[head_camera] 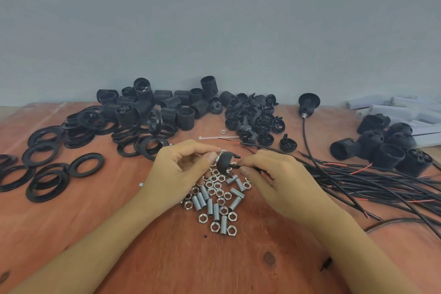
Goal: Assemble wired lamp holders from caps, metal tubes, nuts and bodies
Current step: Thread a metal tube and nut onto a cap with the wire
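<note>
Lying beneath cap (225, 161): nuts (216, 192), tubes (216, 212); wires (358, 179) right.

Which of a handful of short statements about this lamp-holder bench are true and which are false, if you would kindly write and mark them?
1. The left hand pinches a small black domed plastic cap. True.
2. The right hand lies flat on the wooden table. False: its fingers pinch a thin black wire at the cap.
3. The silver hexagonal nuts and threaded metal tubes lie piled below the hands. True.
4. The flat black plastic rings lie on the table's right. False: they lie on its left.
</note>
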